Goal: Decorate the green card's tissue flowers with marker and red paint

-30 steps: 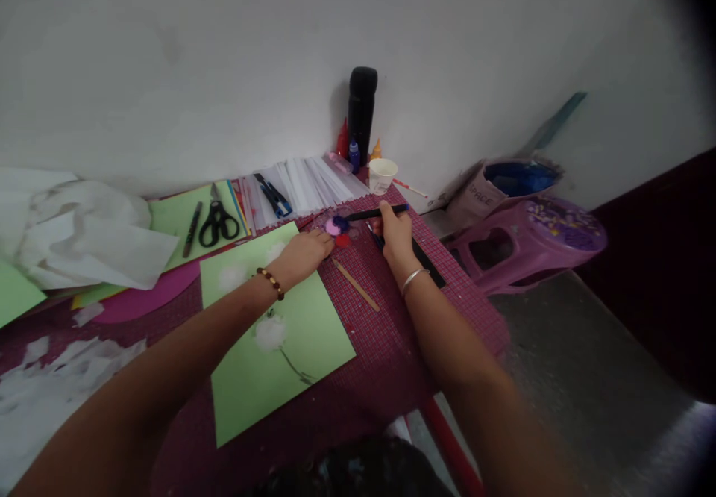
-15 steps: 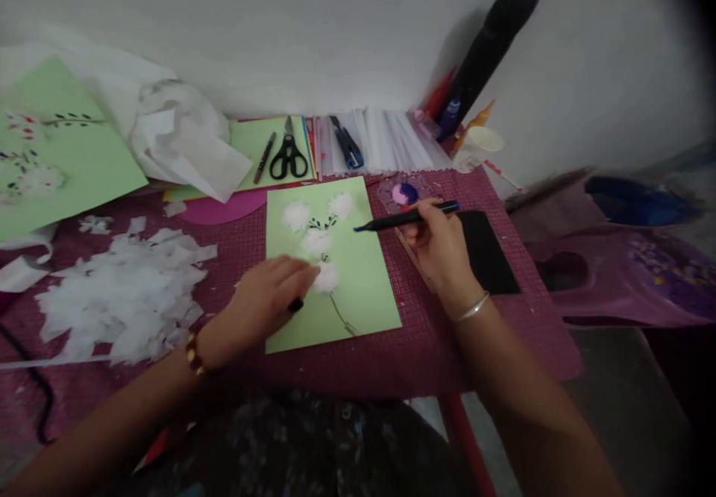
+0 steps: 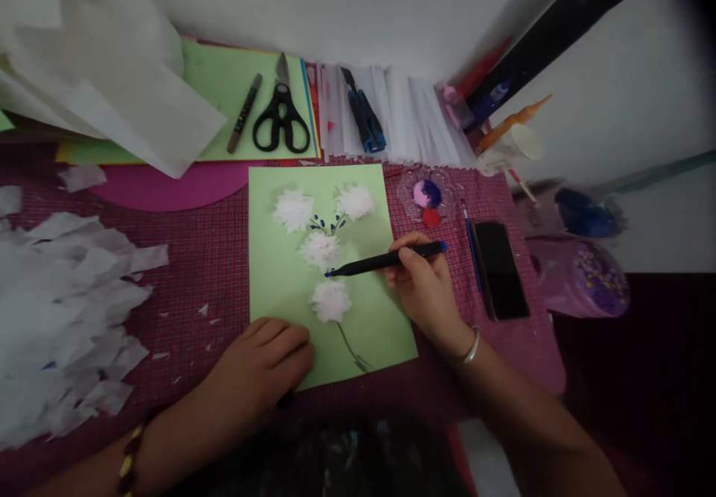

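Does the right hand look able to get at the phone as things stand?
Probably yes: the phone lies uncovered close to the right hand, with only a slim blue brush between. The black pen in its fingers would likely hamper a grasp.

Your pen (image 3: 372,262) is looking like matt plastic; the green paper (image 3: 383,318) is looking smooth, the white flowers (image 3: 331,301) rough and papery, the phone (image 3: 500,269) glossy.
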{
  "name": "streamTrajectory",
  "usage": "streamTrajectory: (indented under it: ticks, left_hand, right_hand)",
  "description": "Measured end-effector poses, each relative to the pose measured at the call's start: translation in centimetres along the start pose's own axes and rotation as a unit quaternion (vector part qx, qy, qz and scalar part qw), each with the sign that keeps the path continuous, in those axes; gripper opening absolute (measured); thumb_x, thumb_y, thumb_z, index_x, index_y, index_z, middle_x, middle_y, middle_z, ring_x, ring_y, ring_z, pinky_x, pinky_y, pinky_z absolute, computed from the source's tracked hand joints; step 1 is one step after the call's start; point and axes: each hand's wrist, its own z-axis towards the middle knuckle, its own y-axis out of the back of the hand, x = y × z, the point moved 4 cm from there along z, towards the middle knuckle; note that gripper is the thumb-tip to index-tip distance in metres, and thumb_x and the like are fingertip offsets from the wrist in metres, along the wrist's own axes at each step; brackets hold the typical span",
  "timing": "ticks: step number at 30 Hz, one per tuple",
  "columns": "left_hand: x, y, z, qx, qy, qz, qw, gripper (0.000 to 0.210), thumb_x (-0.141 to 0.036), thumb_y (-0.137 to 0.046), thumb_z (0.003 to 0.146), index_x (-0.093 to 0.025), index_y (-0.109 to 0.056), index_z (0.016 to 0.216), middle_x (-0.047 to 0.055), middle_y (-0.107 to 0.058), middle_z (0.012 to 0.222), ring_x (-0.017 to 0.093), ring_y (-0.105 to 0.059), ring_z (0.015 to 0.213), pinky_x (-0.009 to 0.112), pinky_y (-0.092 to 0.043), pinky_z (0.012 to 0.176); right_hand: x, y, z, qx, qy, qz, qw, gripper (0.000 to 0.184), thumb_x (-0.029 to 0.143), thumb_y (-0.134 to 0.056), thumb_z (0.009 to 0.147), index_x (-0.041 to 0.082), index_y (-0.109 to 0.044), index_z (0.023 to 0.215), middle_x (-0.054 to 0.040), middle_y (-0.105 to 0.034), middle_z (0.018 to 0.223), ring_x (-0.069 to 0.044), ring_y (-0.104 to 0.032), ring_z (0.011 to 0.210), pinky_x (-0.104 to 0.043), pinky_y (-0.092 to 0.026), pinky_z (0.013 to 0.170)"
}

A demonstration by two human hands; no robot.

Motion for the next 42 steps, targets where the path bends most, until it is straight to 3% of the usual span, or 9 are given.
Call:
streamTrajectory:
  ticks: [4,8,22,29,37,42]
  left_hand:
    - [0.3,0.3,-0.3,0.003,0.025,-0.060,0.998,0.040,0.002,-0.045,0.084,-0.022,-0.060,0.113,0.002,-0.067,0.108,0.019,-0.055,0.095,0.031,-0.040,0.085]
    - [0.1,1.0,0.1,0.013,0.029,-0.070,0.997,0.050,0.009,-0.041,0.077,-0.022,-0.060,0.111,0.000,-0.067,0.107,0.018,-0.054,0.095,0.029,-0.041,0.086]
    - [0.1,0.7,-0.3,0.007,0.037,-0.068,0.997,0.046,0.007,-0.039,0.083,-0.021,-0.059,0.113,0.000,-0.067,0.109,0.018,-0.054,0.098,0.029,-0.039,0.089]
    - [0.1,1.3,0.3,-0.001,0.023,-0.062,0.998,0.049,0.009,-0.039,0.079,-0.021,-0.061,0.111,0.000,-0.067,0.106,0.017,-0.053,0.098,0.027,-0.038,0.090]
    - [0.1,1.4,0.1,0.005,0.028,-0.064,0.998,0.051,0.008,-0.041,0.075,-0.021,-0.063,0.110,-0.002,-0.068,0.106,0.016,-0.054,0.097,0.025,-0.038,0.091]
    - [0.2,1.3,0.1,0.004,0.029,-0.064,0.998,0.055,0.009,-0.040,0.071,-0.022,-0.062,0.111,-0.001,-0.068,0.107,0.017,-0.054,0.098,0.027,-0.038,0.090]
  right_hand:
    - [-0.5,0.6,-0.1,-0.021,-0.005,-0.017,1.000,0.008,0.030,-0.061,0.086,0.023,-0.059,0.083,0.0059,-0.056,0.056,-0.010,-0.052,0.049,-0.024,-0.041,0.048]
    - [-0.5,1.0,-0.2,-0.011,0.005,-0.046,0.999,0.008,0.030,-0.062,0.088,0.023,-0.061,0.085,0.0054,-0.057,0.061,-0.009,-0.053,0.051,-0.023,-0.041,0.048]
    - [-0.4,1.0,-0.2,-0.007,0.018,-0.081,0.997,0.008,0.031,-0.061,0.090,0.023,-0.060,0.086,0.0057,-0.058,0.059,-0.010,-0.053,0.051,-0.023,-0.042,0.047]
    - [-0.6,1.1,-0.3,-0.003,0.006,-0.090,0.996,0.008,0.030,-0.063,0.088,0.023,-0.060,0.086,0.0056,-0.056,0.064,-0.009,-0.051,0.050,-0.023,-0.040,0.046]
    - [0.0,0.9,0.0,-0.020,0.005,-0.031,0.999,0.009,0.026,-0.059,0.088,0.024,-0.060,0.080,0.0058,-0.055,0.057,-0.010,-0.049,0.047,-0.024,-0.039,0.045]
    - [0.6,1.3,-0.6,0.031,0.045,-0.026,0.998,0.007,0.030,-0.064,0.088,0.024,-0.064,0.087,0.0040,-0.059,0.070,-0.010,-0.053,0.055,-0.025,-0.043,0.050]
